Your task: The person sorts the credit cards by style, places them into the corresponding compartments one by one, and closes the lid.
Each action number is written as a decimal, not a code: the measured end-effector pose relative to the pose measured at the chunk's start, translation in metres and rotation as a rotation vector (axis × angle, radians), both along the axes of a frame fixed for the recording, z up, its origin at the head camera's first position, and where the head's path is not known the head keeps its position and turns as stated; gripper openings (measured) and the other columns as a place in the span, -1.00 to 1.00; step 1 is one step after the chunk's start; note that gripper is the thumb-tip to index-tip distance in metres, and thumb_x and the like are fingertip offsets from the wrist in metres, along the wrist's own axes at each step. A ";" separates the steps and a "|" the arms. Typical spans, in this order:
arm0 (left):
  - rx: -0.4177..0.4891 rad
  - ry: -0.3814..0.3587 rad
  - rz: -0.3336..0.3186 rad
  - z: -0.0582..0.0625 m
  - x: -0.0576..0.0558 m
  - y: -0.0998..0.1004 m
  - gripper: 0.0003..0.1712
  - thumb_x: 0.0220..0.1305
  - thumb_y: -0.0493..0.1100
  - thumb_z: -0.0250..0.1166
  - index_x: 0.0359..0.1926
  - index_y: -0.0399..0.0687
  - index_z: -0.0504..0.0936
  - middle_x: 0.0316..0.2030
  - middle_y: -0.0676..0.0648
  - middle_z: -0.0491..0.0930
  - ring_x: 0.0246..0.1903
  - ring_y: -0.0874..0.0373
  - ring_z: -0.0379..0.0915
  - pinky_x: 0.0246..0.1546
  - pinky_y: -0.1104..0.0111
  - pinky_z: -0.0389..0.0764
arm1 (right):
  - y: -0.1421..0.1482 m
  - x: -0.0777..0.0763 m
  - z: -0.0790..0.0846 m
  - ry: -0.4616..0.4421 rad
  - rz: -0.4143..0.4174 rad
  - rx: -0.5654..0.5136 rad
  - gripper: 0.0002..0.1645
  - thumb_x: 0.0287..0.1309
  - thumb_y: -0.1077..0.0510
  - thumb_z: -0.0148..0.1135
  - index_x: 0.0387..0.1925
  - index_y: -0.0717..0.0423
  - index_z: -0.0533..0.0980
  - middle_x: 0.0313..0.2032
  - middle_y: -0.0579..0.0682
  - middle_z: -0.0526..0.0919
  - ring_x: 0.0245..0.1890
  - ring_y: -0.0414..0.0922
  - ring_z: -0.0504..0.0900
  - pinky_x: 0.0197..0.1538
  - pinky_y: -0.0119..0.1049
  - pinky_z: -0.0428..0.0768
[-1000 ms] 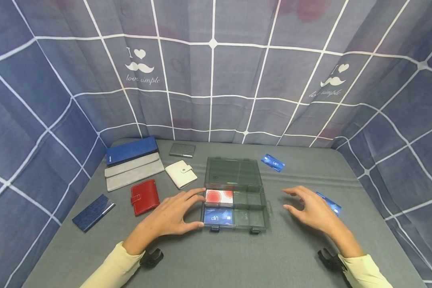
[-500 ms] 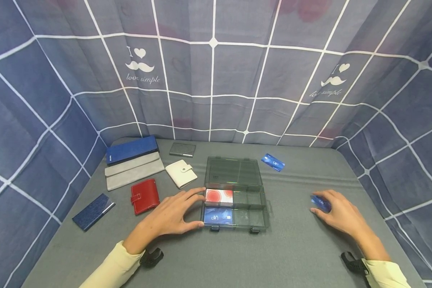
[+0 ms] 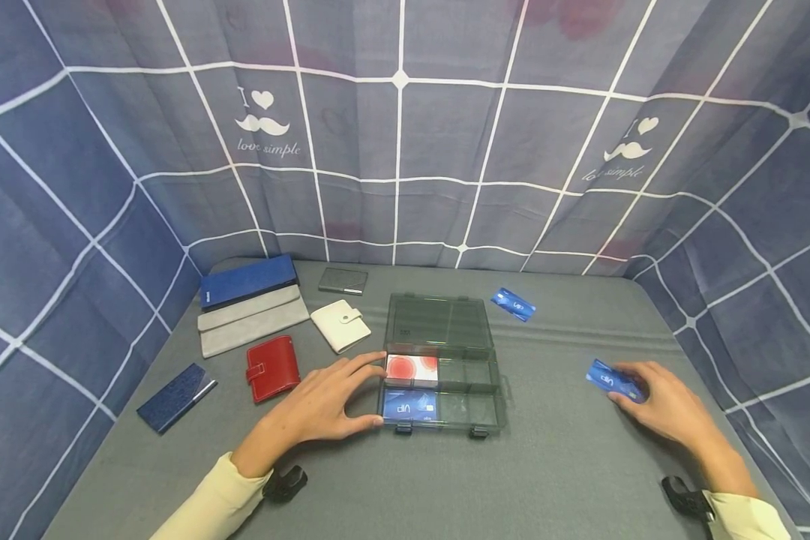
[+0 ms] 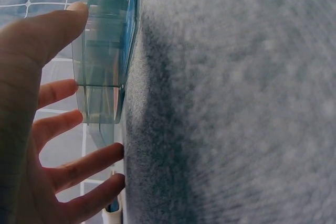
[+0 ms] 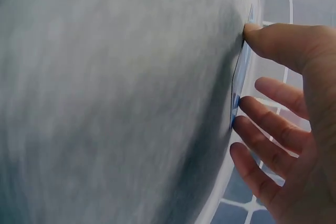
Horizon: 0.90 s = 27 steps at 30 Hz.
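- Blue card (image 3: 610, 381) is pinched by the right hand (image 3: 671, 407): thumb on its near long edge, fingertips on its far long edge, and the left end sticks out free.
- From the right wrist, this card looks lightly bent and very near the grey tabletop (image 3: 432, 480); whether its whole lower edge is lifted, I cannot tell.
- Between this card and the right edge of the green box (image 3: 462, 411) lies a wide stretch of tabletop, so these two are well apart.
- The left hand (image 3: 320, 401) has its fingers spread and grips nothing; its thumb tip is at the left edge of the box near the front corner, its index fingertip at the same edge, farther back.
- The lid (image 3: 439, 324) lies back, toward the checked curtain (image 3: 351, 142).
- Red-and-white cards (image 3: 410, 368) fill the back left compartment; a VIP card (image 3: 409, 406) lies in the front left one.
- Another blue card, the far card (image 3: 513, 304), lies to the right of the lid, well apart from the right hand.
- On the left the room is narrower: the red wallet (image 3: 273, 369) is just beside the left hand, and the cream wallet (image 3: 340, 326) near the box's left edge.
- The dark blue holder (image 3: 174, 399) lies near the tabletop's left edge.
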<state>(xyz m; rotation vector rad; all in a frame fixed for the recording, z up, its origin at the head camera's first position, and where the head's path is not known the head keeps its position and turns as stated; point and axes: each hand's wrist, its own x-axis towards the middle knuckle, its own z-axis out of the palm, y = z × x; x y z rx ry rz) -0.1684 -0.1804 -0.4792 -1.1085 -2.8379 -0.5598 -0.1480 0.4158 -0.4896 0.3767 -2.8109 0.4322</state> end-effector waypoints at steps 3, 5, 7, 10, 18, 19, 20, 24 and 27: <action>0.003 0.002 0.002 0.000 0.000 0.000 -0.17 0.28 0.45 0.43 0.45 0.27 0.53 0.60 0.15 0.29 0.27 0.12 0.54 -0.04 0.02 0.70 | 0.006 0.002 -0.002 0.010 0.002 -0.004 -0.32 -0.09 0.11 0.75 0.09 0.25 0.67 -0.13 0.21 0.74 -0.16 0.19 0.71 -0.14 0.04 0.58; 0.004 0.000 0.005 0.001 0.000 0.000 -0.17 0.27 0.44 0.44 0.46 0.28 0.53 0.60 0.16 0.29 0.27 0.12 0.54 -0.05 0.00 0.70 | 0.010 0.003 -0.003 0.008 -0.002 -0.007 -0.32 -0.11 0.12 0.75 0.07 0.28 0.67 -0.15 0.19 0.73 -0.19 0.17 0.71 -0.17 -0.04 0.56; 0.002 -0.002 0.007 0.001 0.000 0.001 -0.17 0.27 0.44 0.44 0.46 0.28 0.53 0.60 0.16 0.28 0.27 0.11 0.54 -0.06 -0.02 0.70 | 0.012 0.005 -0.003 -0.004 -0.014 -0.009 -0.32 -0.11 0.11 0.76 0.06 0.30 0.68 -0.15 0.20 0.72 -0.21 0.16 0.70 -0.20 -0.05 0.56; 0.002 0.000 0.006 0.001 0.000 0.001 -0.16 0.26 0.45 0.44 0.46 0.28 0.53 0.60 0.17 0.28 0.28 0.11 0.53 -0.07 -0.03 0.69 | 0.015 0.008 -0.004 -0.036 -0.035 -0.006 -0.32 -0.10 0.07 0.76 0.04 0.32 0.69 -0.16 0.24 0.69 -0.24 0.14 0.67 -0.24 0.01 0.56; 0.007 0.026 -0.005 0.001 0.000 0.002 -0.17 0.26 0.44 0.45 0.45 0.27 0.53 0.59 0.16 0.30 0.27 0.13 0.55 -0.11 0.05 0.70 | 0.014 0.008 -0.005 -0.017 -0.040 -0.036 -0.37 -0.16 0.12 0.77 -0.05 0.33 0.71 -0.20 0.21 0.68 -0.28 0.02 0.61 -0.30 -0.14 0.51; 0.006 0.027 -0.004 0.001 0.000 0.002 -0.17 0.26 0.44 0.45 0.45 0.27 0.53 0.59 0.16 0.30 0.27 0.13 0.55 -0.11 0.05 0.70 | 0.013 0.008 -0.005 -0.007 -0.039 -0.039 -0.39 -0.18 0.13 0.77 -0.06 0.32 0.72 -0.21 0.19 0.68 -0.28 0.00 0.61 -0.30 -0.16 0.51; 0.005 0.027 -0.003 0.001 0.000 0.002 -0.17 0.26 0.44 0.45 0.45 0.27 0.53 0.59 0.17 0.30 0.27 0.13 0.55 -0.11 0.05 0.70 | 0.013 0.007 -0.005 0.001 -0.035 -0.041 -0.39 -0.19 0.14 0.76 -0.08 0.32 0.71 -0.22 0.18 0.68 -0.29 -0.02 0.60 -0.31 -0.17 0.51; 0.001 0.025 0.000 0.001 0.000 0.002 -0.17 0.26 0.44 0.45 0.45 0.28 0.53 0.59 0.18 0.29 0.28 0.13 0.54 -0.09 0.05 0.70 | 0.011 0.006 -0.004 0.020 -0.038 -0.039 -0.41 -0.21 0.14 0.74 -0.11 0.31 0.70 -0.26 0.13 0.68 -0.31 -0.07 0.58 -0.31 -0.18 0.50; -0.004 0.023 0.002 0.000 0.001 0.002 -0.17 0.26 0.44 0.44 0.45 0.28 0.53 0.60 0.18 0.29 0.28 0.12 0.54 -0.08 0.04 0.70 | 0.009 0.006 -0.002 0.016 -0.050 -0.031 -0.40 -0.20 0.10 0.73 -0.10 0.29 0.70 -0.27 0.10 0.69 -0.30 -0.08 0.58 -0.31 -0.17 0.49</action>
